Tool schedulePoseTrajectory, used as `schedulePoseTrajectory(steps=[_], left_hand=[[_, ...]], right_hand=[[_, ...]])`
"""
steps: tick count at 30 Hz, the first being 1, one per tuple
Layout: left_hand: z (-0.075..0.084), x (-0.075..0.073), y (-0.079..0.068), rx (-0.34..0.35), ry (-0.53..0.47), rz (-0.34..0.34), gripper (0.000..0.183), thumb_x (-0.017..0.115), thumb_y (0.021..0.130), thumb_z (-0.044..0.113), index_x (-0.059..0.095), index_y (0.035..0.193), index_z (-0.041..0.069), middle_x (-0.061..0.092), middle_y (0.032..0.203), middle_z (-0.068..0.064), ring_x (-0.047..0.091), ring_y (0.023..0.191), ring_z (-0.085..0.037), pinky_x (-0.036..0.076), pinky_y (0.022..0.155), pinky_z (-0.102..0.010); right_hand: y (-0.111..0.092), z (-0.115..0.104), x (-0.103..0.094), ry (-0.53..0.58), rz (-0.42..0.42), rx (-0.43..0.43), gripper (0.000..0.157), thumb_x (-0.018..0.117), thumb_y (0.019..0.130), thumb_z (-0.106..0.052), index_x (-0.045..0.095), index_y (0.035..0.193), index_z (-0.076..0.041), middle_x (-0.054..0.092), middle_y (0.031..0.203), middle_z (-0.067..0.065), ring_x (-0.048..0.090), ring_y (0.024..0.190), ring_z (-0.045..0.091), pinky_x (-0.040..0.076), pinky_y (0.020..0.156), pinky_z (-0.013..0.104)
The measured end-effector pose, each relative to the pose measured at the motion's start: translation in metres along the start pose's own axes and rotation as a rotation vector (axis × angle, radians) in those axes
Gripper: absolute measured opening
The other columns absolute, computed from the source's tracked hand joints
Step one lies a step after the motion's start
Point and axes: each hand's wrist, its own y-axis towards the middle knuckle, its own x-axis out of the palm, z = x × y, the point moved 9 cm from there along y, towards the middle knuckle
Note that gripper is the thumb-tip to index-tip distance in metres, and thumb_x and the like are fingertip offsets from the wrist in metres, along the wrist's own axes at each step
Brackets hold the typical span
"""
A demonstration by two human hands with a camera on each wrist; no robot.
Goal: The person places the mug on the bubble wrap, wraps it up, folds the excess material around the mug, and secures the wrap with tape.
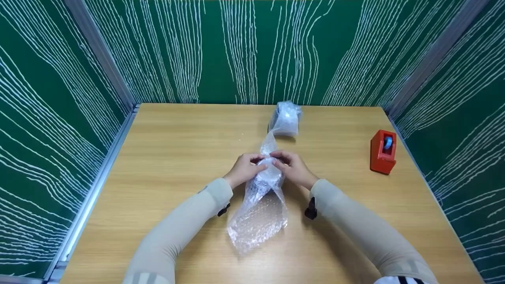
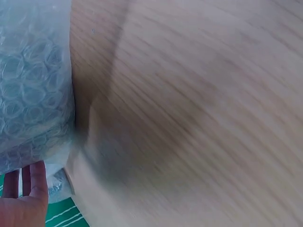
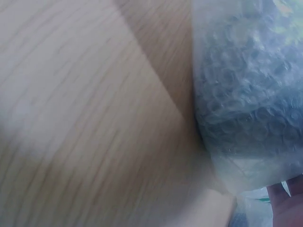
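Observation:
A length of clear bubble wrap (image 1: 258, 221) lies along the middle of the table, gathered into a bundle at its centre and spread into a loose flap toward me. Whatever the bundle might enclose is hidden by the plastic. My left hand (image 1: 246, 169) pinches the bundle's left side between thumb and fingers. From the right, my right hand (image 1: 294, 169) pinches it as well, the two sets of fingertips close together. In the left wrist view the bubbled side (image 2: 33, 85) rises beside the hand; the right wrist view shows the opposite side (image 3: 251, 94), with fingertips at its lower end.
Behind the hands stands a thick bubble wrap roll (image 1: 287, 118), joined to the bundle by a narrow twisted strip. A red tape dispenser (image 1: 383, 152) sits at the right of the wooden table (image 1: 177, 138). Green panels with white lines (image 1: 213, 51) enclose the back and sides.

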Motion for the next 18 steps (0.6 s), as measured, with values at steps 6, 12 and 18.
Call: schedulePoseTrajectory(steps=[6,12,18], left_hand=[[-0.005,-0.002,-0.001,-0.053,-0.019,0.008,0.033,0.075,0.101,0.011,0.075,0.131,-0.003,0.076,0.131,-0.019,0.073,0.112,-0.025,0.061,0.102,-0.036],[-0.007,-0.003,0.001,-0.049,-0.024,0.035,0.030,0.076,0.100,0.010,0.076,0.127,-0.003,0.077,0.129,-0.019,0.070,0.121,-0.028,0.056,0.112,-0.041],[-0.011,0.000,0.001,-0.075,-0.044,0.041,0.031,0.076,0.100,0.012,0.077,0.129,-0.001,0.077,0.130,-0.017,0.070,0.125,-0.030,0.055,0.114,-0.042]], right_hand=[[0.011,0.016,-0.019,0.047,0.093,0.161,0.037,0.068,0.106,-0.011,0.067,0.137,0.009,0.071,0.134,0.028,0.068,0.124,0.033,0.055,0.109,0.033],[0.026,0.031,-0.023,0.039,0.060,0.329,0.050,0.064,0.109,-0.017,0.054,0.150,0.010,0.061,0.148,0.030,0.058,0.140,0.042,0.048,0.121,0.049],[0.038,0.045,-0.018,0.089,0.040,0.455,0.057,0.064,0.108,-0.015,0.045,0.155,0.012,0.053,0.155,0.032,0.057,0.141,0.043,0.050,0.121,0.047]])
